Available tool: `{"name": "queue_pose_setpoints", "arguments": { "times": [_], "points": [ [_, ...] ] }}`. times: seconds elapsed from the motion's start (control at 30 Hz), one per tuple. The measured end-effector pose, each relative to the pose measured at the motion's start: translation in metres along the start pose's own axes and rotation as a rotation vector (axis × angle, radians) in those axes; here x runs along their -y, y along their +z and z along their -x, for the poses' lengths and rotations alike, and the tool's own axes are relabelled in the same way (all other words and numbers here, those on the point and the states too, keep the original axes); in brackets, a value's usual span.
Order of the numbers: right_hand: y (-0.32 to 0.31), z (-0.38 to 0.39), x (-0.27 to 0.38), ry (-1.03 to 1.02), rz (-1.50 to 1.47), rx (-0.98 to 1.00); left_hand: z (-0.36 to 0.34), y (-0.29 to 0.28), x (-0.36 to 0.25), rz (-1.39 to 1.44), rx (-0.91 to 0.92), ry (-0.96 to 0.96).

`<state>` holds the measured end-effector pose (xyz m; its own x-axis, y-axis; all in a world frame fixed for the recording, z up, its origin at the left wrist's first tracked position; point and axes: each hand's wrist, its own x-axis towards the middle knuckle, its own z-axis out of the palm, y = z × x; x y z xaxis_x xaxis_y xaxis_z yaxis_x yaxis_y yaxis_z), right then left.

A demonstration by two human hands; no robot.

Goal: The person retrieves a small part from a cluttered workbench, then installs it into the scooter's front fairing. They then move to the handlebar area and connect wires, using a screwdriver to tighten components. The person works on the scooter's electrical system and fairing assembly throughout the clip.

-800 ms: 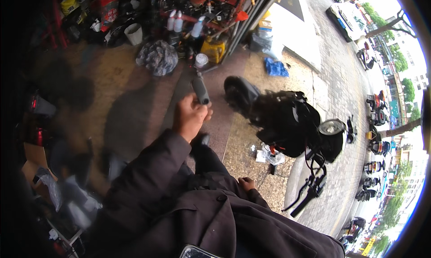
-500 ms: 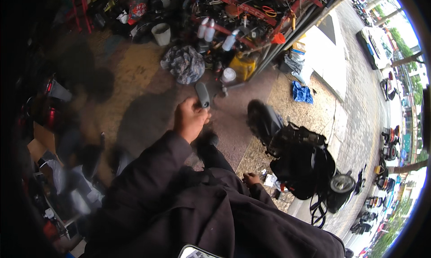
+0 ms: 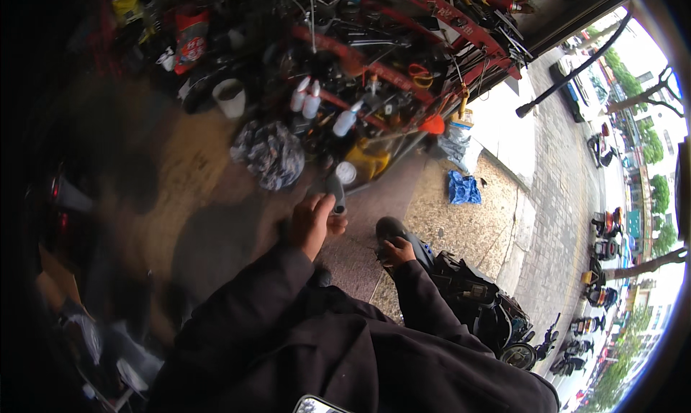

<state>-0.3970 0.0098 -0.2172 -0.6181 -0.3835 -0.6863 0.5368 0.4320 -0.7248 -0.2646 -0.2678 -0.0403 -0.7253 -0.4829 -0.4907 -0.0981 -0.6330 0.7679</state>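
Dark grey, elongated hard piece with a hole in its end (image 3: 337, 197) is pinched between the thumb and fingers of the left hand (image 3: 312, 226), above the reddish-brown floor (image 3: 353, 263). The view has swung toward a red metal rack (image 3: 471, 30) crowded with tools; the piece stays gripped. The right hand (image 3: 397, 252) has risen near a black motorcycle (image 3: 471, 291), fingers curled; whether it holds anything, I cannot tell. Outside lies grey brick paving (image 3: 561, 175).

A slim, elongated grey piece (image 3: 335, 190) is gripped in the left hand (image 3: 313, 222).
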Motion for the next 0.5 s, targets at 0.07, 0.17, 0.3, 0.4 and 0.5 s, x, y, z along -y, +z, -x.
{"name": "queue_pose_setpoints", "arguments": {
  "times": [0.07,0.17,0.3,0.4,0.5],
  "points": [
    [0.009,-0.012,0.021,0.043,-0.007,-0.05,-0.037,0.003,-0.018,0.018,0.038,-0.017],
    [0.013,-0.021,0.043,0.162,-0.092,-0.12,-0.097,0.012,-0.049,0.005,0.117,-0.082],
    [0.009,-0.046,0.075,0.126,-0.126,-0.144,-0.146,0.021,-0.069,-0.059,0.163,-0.163],
    [0.001,-0.08,0.114,0.056,-0.012,-0.18,-0.178,0.038,-0.082,-0.118,0.165,-0.166],
    [-0.005,-0.132,0.17,0.027,-0.049,-0.136,-0.207,0.062,-0.093,-0.17,0.113,-0.222]
  ]
}}
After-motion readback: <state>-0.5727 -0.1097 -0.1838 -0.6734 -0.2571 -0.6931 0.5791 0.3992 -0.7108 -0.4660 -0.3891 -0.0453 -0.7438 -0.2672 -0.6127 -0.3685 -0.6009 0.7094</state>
